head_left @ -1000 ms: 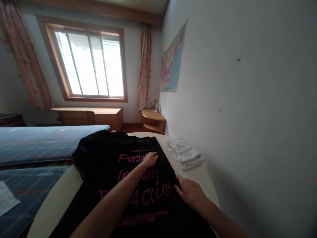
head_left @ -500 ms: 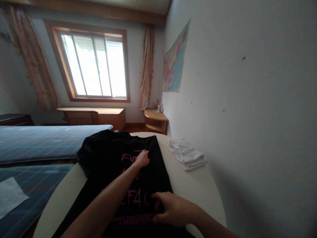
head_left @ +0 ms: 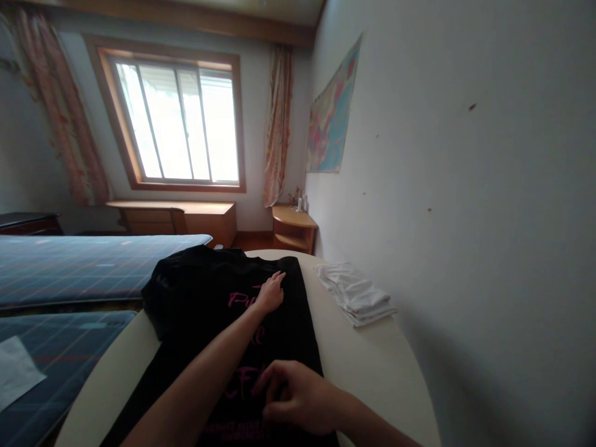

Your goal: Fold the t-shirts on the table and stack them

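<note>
A black T-shirt (head_left: 284, 335) with pink lettering lies spread over a round white table, its far left part bunched up. My left hand (head_left: 271, 293) reaches to the upper part of the shirt, right of the top line of print. Its fingers are stretched out and rest on the cloth, holding nothing. Lower down, my right hand (head_left: 305, 396) is over the shirt's printed front near the right edge. Its fingers are bent, with a gap between thumb and forefinger, and nothing shows between them. Whether it touches the cloth I cannot tell.
A stack of folded white cloth (head_left: 356, 293) lies on the right of the round table (head_left: 379, 372), close to the wall. Blue plaid mattresses (head_left: 93, 267) are at the left, with a white sheet (head_left: 18, 372) on the nearer one. A desk (head_left: 205, 214) stands under the window.
My left hand has slid slightly farther up the shirt, its fingers straightening. My right hand has moved left over the print, and the view has shifted a little.
</note>
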Tool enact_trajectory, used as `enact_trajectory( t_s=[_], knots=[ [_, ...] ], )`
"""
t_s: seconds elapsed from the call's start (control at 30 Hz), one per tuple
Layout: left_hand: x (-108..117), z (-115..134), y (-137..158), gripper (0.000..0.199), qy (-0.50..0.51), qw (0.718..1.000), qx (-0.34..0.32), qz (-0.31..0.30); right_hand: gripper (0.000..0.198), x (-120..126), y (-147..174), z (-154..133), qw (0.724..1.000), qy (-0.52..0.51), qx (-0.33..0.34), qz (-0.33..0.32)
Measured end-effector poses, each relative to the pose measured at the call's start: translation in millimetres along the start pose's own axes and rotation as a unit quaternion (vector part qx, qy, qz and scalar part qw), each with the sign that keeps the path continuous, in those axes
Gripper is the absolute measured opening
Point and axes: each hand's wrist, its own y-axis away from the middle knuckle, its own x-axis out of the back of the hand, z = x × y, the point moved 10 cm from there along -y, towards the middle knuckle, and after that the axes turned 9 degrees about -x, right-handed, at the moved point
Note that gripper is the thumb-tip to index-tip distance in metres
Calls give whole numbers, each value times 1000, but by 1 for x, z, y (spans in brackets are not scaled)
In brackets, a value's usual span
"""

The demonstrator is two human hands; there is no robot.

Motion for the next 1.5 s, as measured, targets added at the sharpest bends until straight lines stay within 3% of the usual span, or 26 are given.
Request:
enact_trajectory(
  t_s=[0.13, 0.23, 0.33, 0.47, 0.53, 0.6, 0.67, 0.73, 0.8, 0.97, 1.23, 1.5],
  knots=[
    [-9, -9, 1, 56, -27, 999, 5, -21, 49, -12, 1, 11, 994, 94, -32, -40],
    [-15, -12, 5, 52, -50, 998, 5, -27, 43, -20, 5, 8, 981, 171, -13, -95],
    [-13, -11, 9, 53, -73, 997, 2, -23, 32, -28, 12, 10, 972, 107, -44, -206],
    [-5, -10, 14, 52, -102, 995, 7, -18, 36, -26, 20, 14, 948, 16, -87, -306],
    [0, -6, 17, 52, -118, 993, 3, -18, 33, -8, 12, 23, 962, 52, -98, -249],
    [7, 4, 21, 54, -134, 991, -19, -13, 28, 34, -2, 30, 984, 138, -100, -60],
    [11, 21, 25, 53, -148, 987, -65, -14, 26, 85, -2, 32, 949, 243, -112, 167],
    [12, 43, 29, 49, -159, 979, -123, -30, 29, 116, 7, 37, 888, 315, -155, 298],
    [9, 63, 30, 47, -170, 969, -171, -51, 32, 127, 9, 49, 858, 342, -200, 327],
    [-7, 94, 16, 51, -226, 944, -219, -97, 29, 126, 8, 59, 852, 333, -214, 344],
    [-24, 105, -9, 28, -259, 941, -190, -103, 19, 121, 6, 60, 869, 293, -166, 362],
    [-26, 120, -36, 32, -231, 962, -135, -48, 17, 160, 22, 78, 847, 274, -187, 415]
  ],
)
